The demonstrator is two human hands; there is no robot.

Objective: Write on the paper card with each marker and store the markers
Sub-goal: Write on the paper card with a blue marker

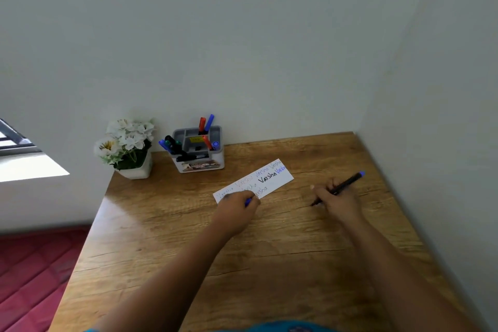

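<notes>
So we're looking down at a wooden tabletop (269,250) pushed into a wall corner. The paper card (272,178) lies flat toward the far edge, roughly midway across, angled so its right end points to the far right corner, and we can see the same word written on it several times in faint colours, 1 bold black and 1 blue near the right end. The left hand (237,210) sits on the card's near-left end, fingers curled round a small blue piece (248,201) that we think is a marker cap, though it's mostly hidden. The right hand (336,198) is just right of the card, off the paper, its grip pinching a black marker (341,186) with a blue back end that points at the far right corner; the tip hangs low by the tabletop and we can't tell if it touches. Behind the card, against the wall at the far edge, is the grey and white organizer (199,162) with several markers (206,124) standing in its compartments: blue, red, orange and dark ones. Left of it, at the far left corner, sits a white flower pot (126,145).
</notes>
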